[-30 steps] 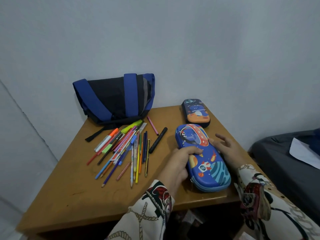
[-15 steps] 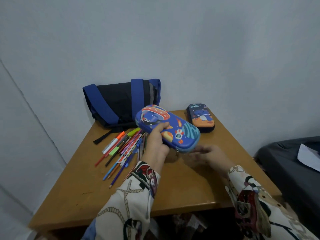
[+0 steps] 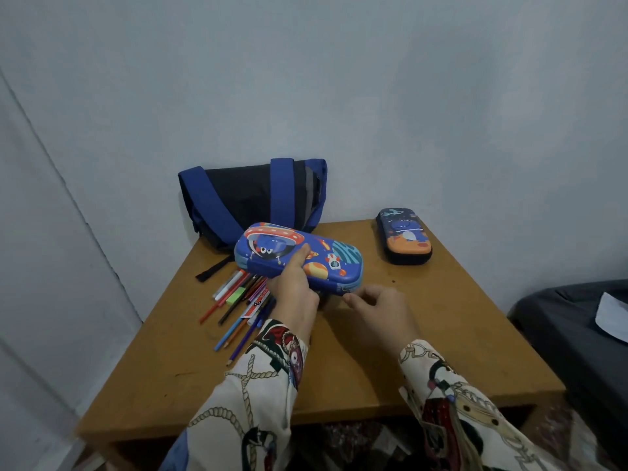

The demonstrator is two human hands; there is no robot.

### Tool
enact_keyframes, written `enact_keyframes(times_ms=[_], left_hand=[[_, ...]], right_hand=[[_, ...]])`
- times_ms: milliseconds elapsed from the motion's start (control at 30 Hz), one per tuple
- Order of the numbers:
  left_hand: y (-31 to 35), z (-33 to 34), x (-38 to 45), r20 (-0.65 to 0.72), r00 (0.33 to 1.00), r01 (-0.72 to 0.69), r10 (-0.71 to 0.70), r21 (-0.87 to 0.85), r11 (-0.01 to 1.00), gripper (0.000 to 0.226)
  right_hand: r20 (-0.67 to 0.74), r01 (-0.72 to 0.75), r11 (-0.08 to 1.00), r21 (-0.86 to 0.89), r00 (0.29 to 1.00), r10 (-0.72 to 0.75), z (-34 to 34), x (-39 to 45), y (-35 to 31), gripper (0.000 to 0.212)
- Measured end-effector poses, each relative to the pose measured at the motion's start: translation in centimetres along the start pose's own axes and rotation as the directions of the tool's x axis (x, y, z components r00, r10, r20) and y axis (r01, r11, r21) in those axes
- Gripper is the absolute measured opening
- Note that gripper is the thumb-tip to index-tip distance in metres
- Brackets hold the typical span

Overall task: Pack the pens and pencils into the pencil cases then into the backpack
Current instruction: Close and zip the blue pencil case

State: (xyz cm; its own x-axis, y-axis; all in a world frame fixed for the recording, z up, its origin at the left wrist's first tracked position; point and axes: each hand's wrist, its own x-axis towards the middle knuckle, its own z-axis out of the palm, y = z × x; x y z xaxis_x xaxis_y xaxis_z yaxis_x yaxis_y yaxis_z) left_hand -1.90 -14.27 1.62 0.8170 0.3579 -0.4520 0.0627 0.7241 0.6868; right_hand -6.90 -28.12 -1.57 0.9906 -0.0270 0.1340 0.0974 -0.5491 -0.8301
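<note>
Holding the big blue pencil case (image 3: 299, 254) up off the table (image 3: 163, 368), the left hand (image 3: 294, 290) has its thumb on top and its other fingers curled under the near edge. The right hand (image 3: 377, 309) is just below the case's near right corner, fingers bent and pinched close together at the zip edge; I cannot tell if it has hold of the zip pull. A second ago this case lay flat on the table under both hands. Now it is in the air, tipped a little, above the pile of pens and pencils (image 3: 241, 300). I think that means the case is about to be opened, so the packing has only just begun. The case looks shut all the way round. All the pens and pencils lie loose on the table, partly hidden by the case and the left hand. The small dark pencil case (image 3: 404, 236) sits closed near the far right corner, well apart. The blue and black backpack (image 3: 251, 198) leans on the wall behind the pile.
</note>
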Motion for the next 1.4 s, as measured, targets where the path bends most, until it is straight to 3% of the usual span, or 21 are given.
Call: enact_keyframes(times_ms=[100, 233, 367, 467, 800, 1067, 1233, 1400], left_hand=[[0.4, -0.5, 0.7, 0.021, 1.000, -0.016, 0.016, 0.018, 1.000, 0.071], [0.5, -1.2, 0.8, 0.114, 0.993, 0.025, -0.036, 0.095, 0.995, 0.065], [0.3, -1.9, 0.3, 0.254, 0.957, 0.081, -0.143, 0.239, 0.968, 0.031], [-0.1, -1.9, 0.1, 0.297, 0.936, 0.090, -0.189, 0.316, 0.945, 0.036], [-3.3, -1.2, -0.1, 0.342, 0.885, 0.089, -0.316, 0.541, 0.837, 0.039], [-4.7, -1.2, -0.1, 0.361, 0.826, 0.094, -0.432, 0.667, 0.739, 0.034], [-4.4, -0.4, -0.2, 0.377, 0.754, 0.072, -0.538, 0.766, 0.638, 0.026], [-4.3, 0.7, -0.8, 0.359, 0.672, 0.030, -0.648, 0.861, 0.508, 0.018]], right_hand=[[-0.041, 0.054, 0.983, -0.174, 0.997, -0.062, -1.3, 0.4, 0.8, 0.014], [-0.101, 0.007, 0.982, -0.190, 0.995, -0.027, -2.5, 1.8, 1.9, 0.016], [-0.163, -0.066, 0.984, -0.167, 0.986, 0.039, -3.7, 2.6, 2.7, 0.017], [-0.172, -0.075, 0.977, -0.198, 0.984, 0.040, -4.0, 2.5, 3.1, 0.014], [-0.136, -0.115, 0.976, -0.186, 0.987, 0.090, -4.3, 1.6, 6.1, 0.012], [-0.187, -0.163, 0.962, -0.220, 0.975, 0.123, -3.9, 2.0, 7.2, 0.015], [-0.240, -0.250, 0.944, -0.213, 0.950, 0.198, -3.9, 3.1, 7.5, 0.020], [-0.364, -0.343, 0.934, -0.096, 0.886, 0.288, -4.0, 3.8, 7.9, 0.025]])
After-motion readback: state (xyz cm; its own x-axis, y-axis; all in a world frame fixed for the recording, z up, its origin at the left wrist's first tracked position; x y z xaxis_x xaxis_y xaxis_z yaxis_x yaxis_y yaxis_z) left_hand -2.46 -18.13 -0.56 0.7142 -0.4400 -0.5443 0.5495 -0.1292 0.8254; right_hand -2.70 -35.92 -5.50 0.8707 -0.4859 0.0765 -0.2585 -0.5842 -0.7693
